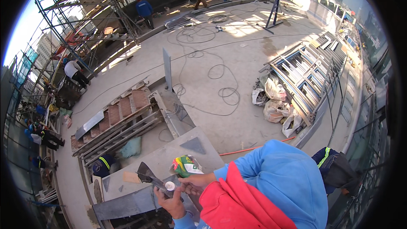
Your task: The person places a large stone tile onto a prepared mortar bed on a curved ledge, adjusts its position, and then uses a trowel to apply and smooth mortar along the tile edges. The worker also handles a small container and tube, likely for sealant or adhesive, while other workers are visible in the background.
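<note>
Low in the middle of the head view, my left hand [173,204] is closed around a dark grey piece [150,174] with a broad, angled far end; its exact kind is unclear. A small white round piece [170,185], like a cap or roll, sits between my hands. My right hand [196,183] reaches in from the right with its fingers curled beside that white piece. What its fingers hold, if anything, is hidden. Just beyond my hands stands a crumpled green, yellow and white bag [186,165] on a grey slab surface [159,157].
A dark triangular piece [193,145] lies on the slab. Stacked steel stair frames [123,116] are at left, filled sacks [276,106] and metal scaffold parts [303,74] at right. Loose cables [222,65] cross the floor. A person [335,167] bends close on my right; another [104,165] crouches at left.
</note>
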Available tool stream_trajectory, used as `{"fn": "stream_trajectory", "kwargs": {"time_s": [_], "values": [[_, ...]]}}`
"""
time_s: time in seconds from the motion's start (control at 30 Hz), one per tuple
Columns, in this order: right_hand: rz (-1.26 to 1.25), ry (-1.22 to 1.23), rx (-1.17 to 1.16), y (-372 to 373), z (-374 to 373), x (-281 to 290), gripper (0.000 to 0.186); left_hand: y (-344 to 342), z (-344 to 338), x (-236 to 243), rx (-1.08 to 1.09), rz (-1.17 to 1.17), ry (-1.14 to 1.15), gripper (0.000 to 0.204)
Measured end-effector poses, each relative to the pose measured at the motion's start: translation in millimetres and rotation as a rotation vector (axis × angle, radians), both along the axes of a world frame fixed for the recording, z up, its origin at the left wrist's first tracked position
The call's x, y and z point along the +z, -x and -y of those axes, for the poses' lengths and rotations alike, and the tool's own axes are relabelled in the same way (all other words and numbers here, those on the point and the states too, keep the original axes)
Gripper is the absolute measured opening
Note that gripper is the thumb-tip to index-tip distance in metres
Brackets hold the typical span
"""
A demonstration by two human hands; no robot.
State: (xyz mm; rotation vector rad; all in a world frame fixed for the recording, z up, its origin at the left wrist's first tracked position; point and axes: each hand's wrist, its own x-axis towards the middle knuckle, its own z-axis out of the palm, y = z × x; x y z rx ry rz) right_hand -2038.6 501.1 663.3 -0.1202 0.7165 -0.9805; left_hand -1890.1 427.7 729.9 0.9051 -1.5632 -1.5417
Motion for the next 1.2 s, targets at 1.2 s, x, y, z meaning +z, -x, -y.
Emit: {"fn": "stream_trajectory", "kwargs": {"time_s": [1.2], "values": [[-0.026,0.039,-0.059,-2.3,-6.2,3.5,0.055,5.0,-9.6,12.5,-0.041,0.022,0.096,0.043]]}}
